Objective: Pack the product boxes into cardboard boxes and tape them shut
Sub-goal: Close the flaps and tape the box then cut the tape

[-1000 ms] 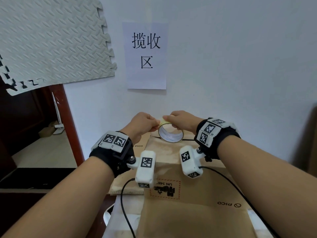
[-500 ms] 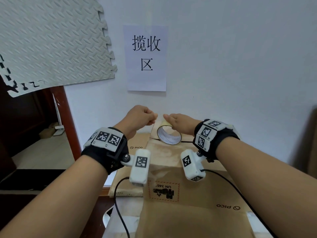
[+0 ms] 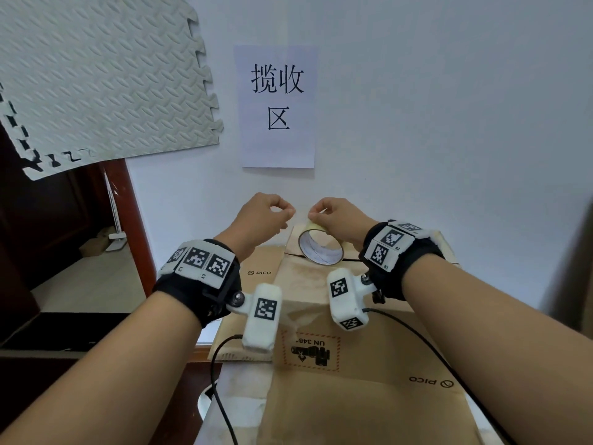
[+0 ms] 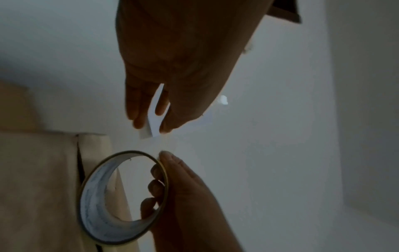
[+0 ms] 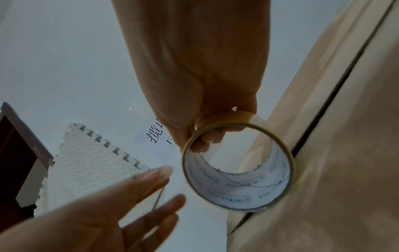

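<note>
A nearly used-up roll of clear tape (image 3: 324,260) hangs just above the far end of a brown PICO cardboard box (image 3: 353,374), whose flaps lie closed. My right hand (image 3: 316,220) grips the roll, thumb on the outside and fingers inside the ring (image 5: 237,196). A little to the left, my left hand (image 3: 287,215) pinches the tape's free end (image 4: 154,119) between thumb and fingers. A short clear strip spans the gap between the two hands. The box's contents are hidden.
A second PICO box (image 3: 256,264) lies behind and to the left. Close behind the hands is a white wall with a paper sign (image 3: 278,104) and a grey foam mat (image 3: 96,75). A dark doorway (image 3: 64,236) opens at left. Wrist-camera cables (image 3: 221,399) trail over the box.
The two hands, together at the roll before, have drawn apart. My left hand moved left with the tape end, peeling a short strip off the roll.
</note>
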Motion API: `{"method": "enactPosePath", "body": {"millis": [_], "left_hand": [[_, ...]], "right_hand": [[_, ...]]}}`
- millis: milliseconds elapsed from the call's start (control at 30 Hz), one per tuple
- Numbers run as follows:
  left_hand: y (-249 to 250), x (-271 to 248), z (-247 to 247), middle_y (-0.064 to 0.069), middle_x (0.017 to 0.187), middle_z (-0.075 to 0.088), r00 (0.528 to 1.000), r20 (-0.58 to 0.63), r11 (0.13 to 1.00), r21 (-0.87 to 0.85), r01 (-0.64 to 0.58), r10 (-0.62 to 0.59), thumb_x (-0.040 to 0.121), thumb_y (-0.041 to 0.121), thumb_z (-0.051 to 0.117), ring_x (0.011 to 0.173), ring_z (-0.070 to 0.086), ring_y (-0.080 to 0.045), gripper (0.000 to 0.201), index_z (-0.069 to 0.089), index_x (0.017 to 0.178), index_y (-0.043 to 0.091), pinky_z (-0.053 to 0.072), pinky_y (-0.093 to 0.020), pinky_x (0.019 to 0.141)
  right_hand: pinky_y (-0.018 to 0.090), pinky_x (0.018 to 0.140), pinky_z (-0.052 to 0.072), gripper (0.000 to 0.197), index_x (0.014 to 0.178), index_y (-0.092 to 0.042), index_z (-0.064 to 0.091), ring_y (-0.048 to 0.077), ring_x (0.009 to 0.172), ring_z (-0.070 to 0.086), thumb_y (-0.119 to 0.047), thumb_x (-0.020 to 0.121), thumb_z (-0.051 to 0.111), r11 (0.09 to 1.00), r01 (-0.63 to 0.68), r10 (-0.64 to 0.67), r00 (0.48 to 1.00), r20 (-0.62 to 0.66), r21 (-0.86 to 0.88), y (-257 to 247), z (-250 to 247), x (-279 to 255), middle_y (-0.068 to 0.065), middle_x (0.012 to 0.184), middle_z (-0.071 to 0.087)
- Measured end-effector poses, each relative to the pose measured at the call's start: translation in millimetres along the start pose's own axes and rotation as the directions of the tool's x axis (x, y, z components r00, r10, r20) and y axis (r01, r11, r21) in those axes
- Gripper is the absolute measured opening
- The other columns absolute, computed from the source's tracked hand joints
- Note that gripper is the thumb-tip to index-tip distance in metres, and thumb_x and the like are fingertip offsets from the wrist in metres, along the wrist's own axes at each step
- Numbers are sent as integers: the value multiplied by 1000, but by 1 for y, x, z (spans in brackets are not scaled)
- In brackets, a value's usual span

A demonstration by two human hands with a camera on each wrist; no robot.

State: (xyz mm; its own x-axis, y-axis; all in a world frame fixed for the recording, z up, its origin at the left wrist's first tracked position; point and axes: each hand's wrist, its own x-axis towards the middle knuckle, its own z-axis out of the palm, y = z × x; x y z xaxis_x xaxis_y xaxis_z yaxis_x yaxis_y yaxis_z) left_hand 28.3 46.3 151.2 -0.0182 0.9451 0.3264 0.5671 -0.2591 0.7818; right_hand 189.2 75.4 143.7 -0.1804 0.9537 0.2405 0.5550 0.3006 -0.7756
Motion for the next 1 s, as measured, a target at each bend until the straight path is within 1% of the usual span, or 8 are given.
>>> {"method": "enactPosePath", "body": {"millis": [67,133,200,267,433,567,767,1000], "left_hand": [[-10,1,0,-3,140,39,994,56,991,-83,103,-99,96,24,52,105,60,-20,50,35,141,14,50,-30,87],[-22,1,4,-4,153,25,981,116,988,16,154,-155,97,23,48,128,45,-25,60,20,150,17,41,-37,104],[-34,-4,17,-4,155,26,946,264,955,273,112,-186,99,25,43,138,32,-24,55,21,150,20,28,-38,113],[-44,-11,30,-6,151,35,912,354,906,422,41,-206,101,30,34,136,35,-25,49,25,149,23,26,-35,113],[-51,-18,39,-1,155,28,958,274,897,440,-50,-82,103,30,32,139,31,-22,45,33,147,20,22,-22,107],[-50,-24,43,-5,152,33,977,212,882,464,-82,-20,103,27,34,136,36,-24,41,42,142,18,24,-20,100],[-46,-29,42,-5,149,38,987,158,904,422,-60,-8,102,26,38,135,39,-22,39,49,138,16,24,-21,104],[-44,-31,41,-5,150,37,987,161,900,432,-63,-9,102,25,39,134,40,-23,38,50,137,16,25,-20,101]], "right_hand": [[20,57,37,8,93,-16,57,7,61,44,-24,93,55,1000,-15,15,1000,-13,8,2,0,1,-7,76,50],[19,57,36,8,93,-15,58,7,60,44,-23,93,55,1000,-13,14,1000,-21,11,3,0,2,-7,76,50],[19,56,35,7,93,-15,58,7,60,43,-22,93,55,1000,-6,6,999,-36,6,3,1,2,-7,75,50],[19,56,35,7,93,-15,58,6,62,44,-22,93,54,1000,-5,4,999,-50,-7,4,3,2,-7,76,50],[18,59,38,8,96,-16,58,6,68,47,-23,94,53,1000,0,0,998,-69,-4,6,3,-1,-9,79,51],[18,62,39,8,96,-16,58,10,74,50,-22,95,53,999,1,3,997,-80,53,10,-5,-8,-7,80,53],[25,69,41,16,75,-27,54,14,73,51,-22,91,54,986,18,32,955,-294,165,6,-37,-10,-9,75,54],[16,52,39,22,69,-20,55,6,59,46,-13,89,57,998,-49,51,997,-51,29,-4,-26,-8,-7,68,52]]}}
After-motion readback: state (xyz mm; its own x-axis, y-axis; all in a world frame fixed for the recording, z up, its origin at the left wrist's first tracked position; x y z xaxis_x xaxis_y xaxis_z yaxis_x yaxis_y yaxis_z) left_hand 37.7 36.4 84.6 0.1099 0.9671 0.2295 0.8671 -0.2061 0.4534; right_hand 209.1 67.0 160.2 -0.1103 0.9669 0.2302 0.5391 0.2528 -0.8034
